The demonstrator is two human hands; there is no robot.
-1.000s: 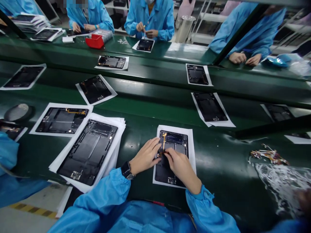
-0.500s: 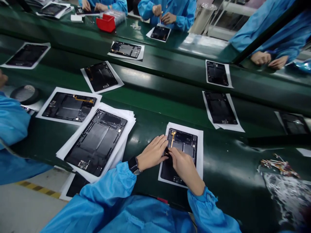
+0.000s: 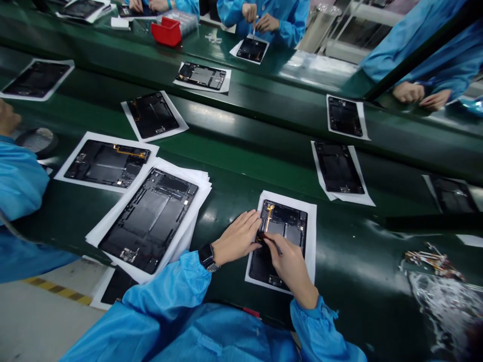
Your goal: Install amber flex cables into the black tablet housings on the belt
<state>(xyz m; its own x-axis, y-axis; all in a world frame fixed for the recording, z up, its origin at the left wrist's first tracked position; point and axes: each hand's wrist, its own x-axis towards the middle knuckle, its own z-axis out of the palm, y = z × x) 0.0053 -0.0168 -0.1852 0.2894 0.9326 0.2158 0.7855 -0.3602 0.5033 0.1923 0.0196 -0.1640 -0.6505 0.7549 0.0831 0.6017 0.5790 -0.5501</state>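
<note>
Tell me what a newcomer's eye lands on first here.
Two bare hands, left hand and right hand, rest on an open black tablet back at bottom centre, fingertips by its orange strip. A bigger tablet back lies on stacked paper to the left. Far across the green belt sits a red bin.

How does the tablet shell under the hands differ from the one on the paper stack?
The shell under the hands bears an orange strip; the stack shell shows none. Left hand and right hand touch the shell under the hands; the stack shell lies untouched. Both are dark.
</note>
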